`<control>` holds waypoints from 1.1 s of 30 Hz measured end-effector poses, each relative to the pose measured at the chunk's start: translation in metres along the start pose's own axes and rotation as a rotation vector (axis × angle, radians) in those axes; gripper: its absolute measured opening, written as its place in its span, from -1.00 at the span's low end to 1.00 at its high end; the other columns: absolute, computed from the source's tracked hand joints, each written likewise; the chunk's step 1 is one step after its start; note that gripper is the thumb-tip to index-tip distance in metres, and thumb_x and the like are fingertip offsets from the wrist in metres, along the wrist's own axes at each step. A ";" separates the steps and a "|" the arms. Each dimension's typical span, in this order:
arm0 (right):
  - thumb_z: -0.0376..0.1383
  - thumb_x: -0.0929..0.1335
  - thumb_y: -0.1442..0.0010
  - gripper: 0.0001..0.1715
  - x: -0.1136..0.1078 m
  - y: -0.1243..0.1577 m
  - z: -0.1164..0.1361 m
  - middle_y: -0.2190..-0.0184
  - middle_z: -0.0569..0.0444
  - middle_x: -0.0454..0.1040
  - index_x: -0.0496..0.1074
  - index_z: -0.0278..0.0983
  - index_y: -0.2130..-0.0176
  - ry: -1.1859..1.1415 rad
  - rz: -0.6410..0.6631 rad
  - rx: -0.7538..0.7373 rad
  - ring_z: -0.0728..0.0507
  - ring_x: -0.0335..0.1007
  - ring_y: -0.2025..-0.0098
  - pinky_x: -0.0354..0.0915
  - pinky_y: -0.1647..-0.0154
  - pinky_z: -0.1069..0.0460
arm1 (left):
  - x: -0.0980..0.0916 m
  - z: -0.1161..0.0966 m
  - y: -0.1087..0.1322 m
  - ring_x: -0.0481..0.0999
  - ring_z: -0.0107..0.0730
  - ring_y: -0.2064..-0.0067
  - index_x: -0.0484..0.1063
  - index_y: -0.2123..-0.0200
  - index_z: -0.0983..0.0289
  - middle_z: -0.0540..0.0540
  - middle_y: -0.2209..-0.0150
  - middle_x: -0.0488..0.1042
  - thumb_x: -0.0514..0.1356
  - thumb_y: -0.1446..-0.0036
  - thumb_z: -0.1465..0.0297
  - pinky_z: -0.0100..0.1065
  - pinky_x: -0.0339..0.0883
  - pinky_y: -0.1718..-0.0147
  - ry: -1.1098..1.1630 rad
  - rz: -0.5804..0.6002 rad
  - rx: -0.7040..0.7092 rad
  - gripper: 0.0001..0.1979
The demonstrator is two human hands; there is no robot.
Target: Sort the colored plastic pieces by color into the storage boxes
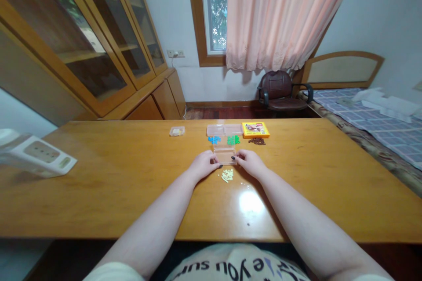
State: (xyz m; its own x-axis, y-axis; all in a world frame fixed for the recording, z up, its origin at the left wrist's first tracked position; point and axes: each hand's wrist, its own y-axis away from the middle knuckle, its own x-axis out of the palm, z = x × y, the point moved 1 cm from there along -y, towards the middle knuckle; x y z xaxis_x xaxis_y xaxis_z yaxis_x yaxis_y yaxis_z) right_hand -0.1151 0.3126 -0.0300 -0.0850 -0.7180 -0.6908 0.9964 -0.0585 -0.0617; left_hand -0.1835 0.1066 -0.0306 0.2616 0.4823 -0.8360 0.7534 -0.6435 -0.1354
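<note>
The clear box point(225, 156) looks smooth plastic, the table point(115, 184) glossy wood, the curtain point(273, 17) cloth.

Right at my grip, a dark nail shows on my left hand point(203, 164) and another on my right hand point(252, 162). Well behind it, I wear a pale top point(211, 270) with large dark lettering point(253, 267), a lavender touch among the letters, and short pale sleeves point(114, 272).

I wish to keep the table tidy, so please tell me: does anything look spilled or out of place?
One small dark speck lies alone near the front edge of the glossy brown wooden table, too small to identify. A few pale specks right of the pile of small pale-yellow pieces may be strays or glare.
</note>
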 end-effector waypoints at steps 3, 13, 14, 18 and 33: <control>-0.20 0.33 -0.10 -0.80 0.000 0.001 0.001 0.54 0.12 0.42 0.44 -0.28 0.41 0.041 0.014 -0.002 -0.02 0.26 0.49 0.09 0.46 0.10 | -0.001 0.000 0.000 0.38 -0.40 0.38 0.50 0.46 0.25 0.02 0.44 0.43 0.24 0.01 0.30 -0.41 0.19 0.41 0.014 0.025 -0.002 -0.87; -0.21 0.31 -0.13 -0.80 -0.006 0.007 0.008 0.56 0.14 0.40 0.47 -0.27 0.37 0.093 0.054 -0.068 0.00 0.21 0.52 0.05 0.48 0.11 | -0.018 -0.010 0.007 0.39 -0.42 0.35 0.49 0.33 0.22 0.00 0.37 0.45 0.22 -0.03 0.34 -0.43 0.21 0.37 -0.045 0.064 0.121 -0.88; -0.20 0.30 -0.14 -0.79 -0.007 0.007 0.009 0.56 0.14 0.40 0.48 -0.27 0.34 0.089 0.052 -0.077 0.00 0.20 0.52 0.04 0.48 0.11 | -0.022 -0.010 0.007 0.40 -0.42 0.34 0.49 0.34 0.21 0.01 0.36 0.45 0.22 -0.04 0.34 -0.43 0.22 0.36 -0.057 0.055 0.140 -0.89; -0.19 0.30 -0.14 -0.77 -0.013 0.009 0.011 0.57 0.14 0.39 0.47 -0.28 0.41 0.099 0.099 -0.155 0.00 0.19 0.52 0.03 0.48 0.12 | -0.028 -0.010 0.011 0.43 -0.43 0.32 0.49 0.41 0.21 -0.01 0.37 0.48 0.23 -0.04 0.36 -0.45 0.22 0.33 -0.052 0.158 0.250 -0.93; -0.30 0.32 -0.03 -0.85 -0.017 0.021 0.023 0.52 0.12 0.49 0.51 -0.24 0.38 0.191 0.258 -0.230 0.00 0.29 0.51 0.09 0.48 0.11 | -0.023 -0.015 0.015 0.46 -0.42 0.35 0.53 0.41 0.18 0.00 0.38 0.52 0.19 -0.02 0.42 -0.46 0.21 0.37 -0.115 0.260 0.309 -0.90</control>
State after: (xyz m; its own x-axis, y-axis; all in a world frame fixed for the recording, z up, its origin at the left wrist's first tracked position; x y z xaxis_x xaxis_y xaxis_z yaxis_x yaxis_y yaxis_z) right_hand -0.0929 0.3080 -0.0033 0.1474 -0.5458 -0.8248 0.9601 0.2793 -0.0132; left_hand -0.1691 0.0951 -0.0057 0.3370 0.2221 -0.9150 0.4503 -0.8915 -0.0505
